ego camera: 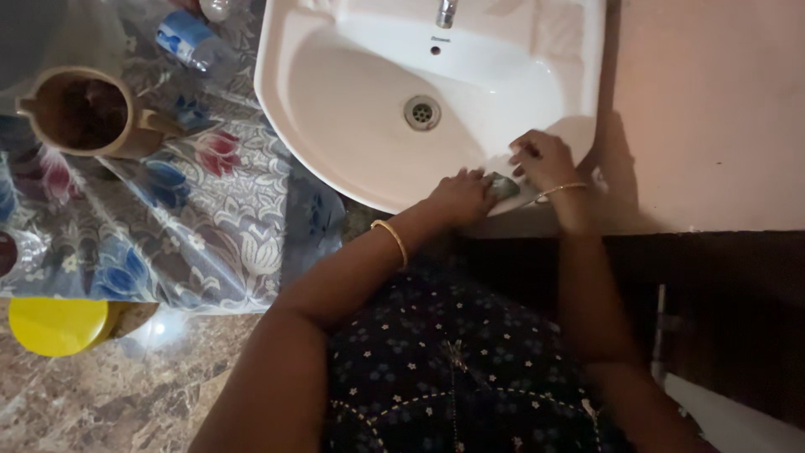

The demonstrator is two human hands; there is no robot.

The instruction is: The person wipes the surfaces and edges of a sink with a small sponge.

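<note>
A white wash basin [335, 92] with a round metal drain [422, 111] and a tap [445, 12] at its far edge fills the upper middle. My left hand [461, 195] and my right hand [543, 159] meet at the basin's near right rim. Between them sits a small grey-green pad [503, 184], like a scrubbing sponge, pressed against the rim; both hands grip it. Each wrist wears a thin gold bangle. My dark dotted dress fills the lower middle.
Left of the basin is a table under a glossy floral cover [210, 218] with a brown jug [80, 113] and a blue-labelled bottle [189, 38]. A yellow round stool or lid [54, 325] stands on the marble floor. A plain wall [713, 109] is at right.
</note>
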